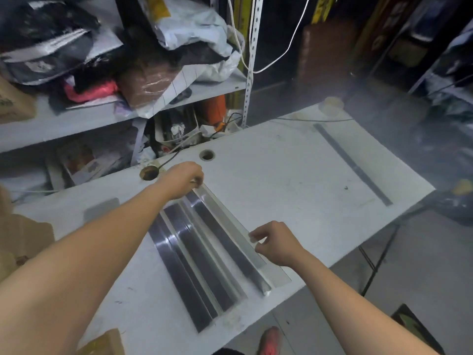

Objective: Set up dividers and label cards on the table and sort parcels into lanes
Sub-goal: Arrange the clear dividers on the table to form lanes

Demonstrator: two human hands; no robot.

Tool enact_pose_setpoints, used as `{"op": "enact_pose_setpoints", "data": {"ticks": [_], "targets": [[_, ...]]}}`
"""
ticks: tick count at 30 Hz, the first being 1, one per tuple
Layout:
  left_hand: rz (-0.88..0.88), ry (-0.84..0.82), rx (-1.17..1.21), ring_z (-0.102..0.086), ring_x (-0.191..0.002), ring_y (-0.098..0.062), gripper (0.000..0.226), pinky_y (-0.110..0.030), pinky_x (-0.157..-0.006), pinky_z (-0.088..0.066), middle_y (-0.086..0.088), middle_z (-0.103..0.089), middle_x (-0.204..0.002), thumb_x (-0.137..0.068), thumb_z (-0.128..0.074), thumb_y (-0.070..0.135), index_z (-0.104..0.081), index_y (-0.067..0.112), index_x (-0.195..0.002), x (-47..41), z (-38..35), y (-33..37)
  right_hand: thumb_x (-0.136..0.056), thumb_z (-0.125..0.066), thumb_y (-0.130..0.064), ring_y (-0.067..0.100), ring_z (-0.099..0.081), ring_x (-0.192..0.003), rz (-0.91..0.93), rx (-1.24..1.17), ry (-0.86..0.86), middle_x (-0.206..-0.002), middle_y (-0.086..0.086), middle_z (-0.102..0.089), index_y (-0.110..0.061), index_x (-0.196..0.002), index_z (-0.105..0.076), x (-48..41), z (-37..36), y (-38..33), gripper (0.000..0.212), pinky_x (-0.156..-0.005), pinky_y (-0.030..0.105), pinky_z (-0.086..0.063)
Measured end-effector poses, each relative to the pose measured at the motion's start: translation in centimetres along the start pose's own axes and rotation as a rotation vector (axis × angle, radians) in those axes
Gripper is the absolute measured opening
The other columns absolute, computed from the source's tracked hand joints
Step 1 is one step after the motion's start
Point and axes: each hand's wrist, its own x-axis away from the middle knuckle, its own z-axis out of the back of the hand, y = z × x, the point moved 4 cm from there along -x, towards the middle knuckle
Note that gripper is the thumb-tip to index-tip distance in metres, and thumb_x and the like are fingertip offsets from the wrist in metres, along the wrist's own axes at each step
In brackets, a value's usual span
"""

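Cardboard, brown: one box corner (102, 342) is showing at the near left edge of the white table (294, 175), and a second box (25, 242) is sitting further back on the left. A red shoe (271, 339) is showing on the floor below the near table edge.

Three dark dividers (202, 254), shiny angle strips, are lying side by side in the middle of the table, running diagonally from near right to far left. A pale divider (227, 219) is lying just beside them on their right, parallel to them.

The right hand (275, 243) is pinching the pale divider partway along its right edge, fingers curled, thumb and fingertips closed on the strip. The left hand (183, 179) is gripping the far end of the same strip, fingers curled down over it. Whether the strip is lifting off the surface: cannot tell.

A grey flat rectangle (101, 210) is lying on the table left of the strips; too blurred to identify.

Two round holes (206, 155) are sitting in the tabletop near the back edge, a black cable running into the left one.

A lone dark strip (353, 165) is lying well apart on the far right of the table. A tape roll (332, 105) is resting at the far corner.

Parcels (179, 29) in grey, white and brown wrapping are piling on the metal shelf (76, 119) behind the table.
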Motion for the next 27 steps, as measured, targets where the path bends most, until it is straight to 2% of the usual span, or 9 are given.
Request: {"op": "enact_pose_setpoints", "data": {"ticks": [6,11,13,16,18,20,27], "targets": [[-0.001,0.129,0.03,-0.058,-0.099,-0.025,0.007,-0.036,-0.088,-0.045,-0.006,-0.064,-0.102,-0.088,-0.069,0.007,-0.073,0.009,-0.093,-3.7,2.1,2.6,-0.082,-0.058,-0.006,0.004,-0.062,-0.082,-0.043,0.009,0.024,-0.113,-0.009,-0.072,-0.021,-0.11,-0.075,2.3,4.4,3.8,0.036,-0.08,0.017,-0.048],[-0.012,0.149,0.004,-0.058,-0.098,-0.024,0.007,-0.033,-0.085,-0.046,-0.005,-0.064,-0.1,-0.087,-0.069,0.005,-0.072,0.009,-0.092,-8.3,2.9,7.8,-0.079,-0.054,-0.005,-0.007,-0.056,-0.073,-0.059,0.006,0.061,-0.11,-0.013,-0.072,-0.025,-0.106,-0.076,4.1,8.6,8.3,0.04,-0.071,0.01,-0.042],[-0.03,0.138,-0.01,-0.058,-0.097,-0.024,0.008,-0.031,-0.084,-0.045,-0.005,-0.064,-0.1,-0.087,-0.069,0.004,-0.072,0.01,-0.093,-10.4,2.9,10.2,-0.078,-0.054,-0.005,-0.007,-0.056,-0.072,-0.064,0.003,0.077,-0.106,-0.015,-0.072,-0.026,-0.102,-0.076,4.5,10.3,10.3,0.038,-0.072,0.014,-0.044],[-0.044,0.113,-0.037,-0.058,-0.097,-0.023,0.011,-0.032,-0.086,-0.048,-0.004,-0.063,-0.102,-0.088,-0.068,0.005,-0.071,0.012,-0.096,-13.7,2.6,13.8,-0.078,-0.055,-0.005,0.007,-0.064,-0.079,-0.084,0.002,0.103,-0.103,-0.014,-0.072,-0.025,-0.096,-0.076,5.0,13.2,13.6,0.034,-0.078,0.026,-0.052],[-0.072,0.115,-0.033,-0.057,-0.096,-0.022,0.011,-0.028,-0.082,-0.045,-0.004,-0.062,-0.102,-0.089,-0.068,0.006,-0.071,0.011,-0.098,-16.1,2.2,16.5,-0.077,-0.053,-0.006,0.021,-0.066,-0.082,-0.099,0.013,0.124,-0.102,-0.003,-0.073,-0.016,-0.092,-0.073,5.2,15.3,16.3,0.027,-0.083,0.037,-0.057],[-0.096,0.14,-0.017,-0.057,-0.095,-0.021,0.008,-0.025,-0.078,-0.038,-0.004,-0.063,-0.1,-0.088,-0.069,0.008,-0.071,0.01,-0.096,-18.1,2.0,18.2,-0.076,-0.051,-0.006,0.032,-0.061,-0.09,-0.099,0.046,0.128,-0.107,0.011,-0.067,-0.005,-0.096,-0.066,5.2,16.8,18.2,0.025,-0.086,0.047,-0.055],[-0.112,0.158,-0.003,-0.056,-0.092,-0.022,0.007,-0.025,-0.079,-0.041,-0.003,-0.063,-0.098,-0.087,-0.071,0.009,-0.073,0.01,-0.094,-23.2,1.6,19.9,-0.078,-0.051,-0.006,0.028,-0.063,-0.085,-0.131,0.011,0.127,-0.103,0.006,-0.069,-0.008,-0.097,-0.067,3.4,19.0,21.0,0.026,-0.082,0.037,-0.055]]}}
